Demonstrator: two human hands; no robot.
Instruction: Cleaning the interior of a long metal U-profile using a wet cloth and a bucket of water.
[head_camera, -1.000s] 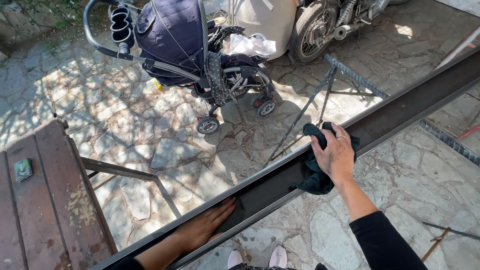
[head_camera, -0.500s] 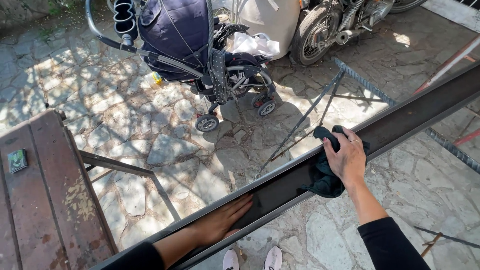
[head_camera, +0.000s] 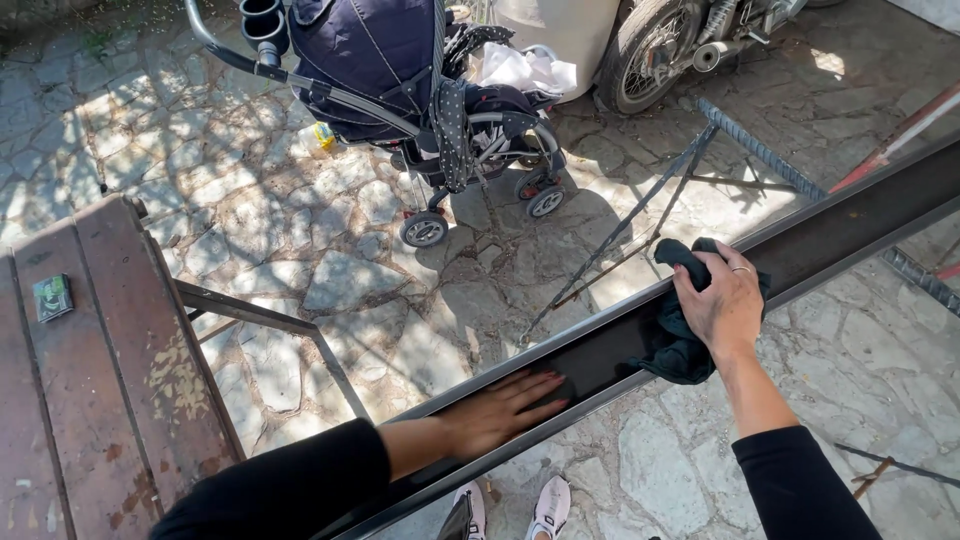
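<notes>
Our right hand (head_camera: 728, 303) w/ closed grip presses dark cloth (head_camera: 678, 345) on black metal beam (head_camera: 840, 235); left hand (head_camera: 497, 410) lies flat, open.

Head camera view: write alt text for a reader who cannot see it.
Seen from above, a person's right hand presses a dark crumpled cloth onto a long glossy black metal beam while the left hand lies flat on it. On the stone paving beyond stand a navy baby stroller and a worn brown wooden bench.
</notes>
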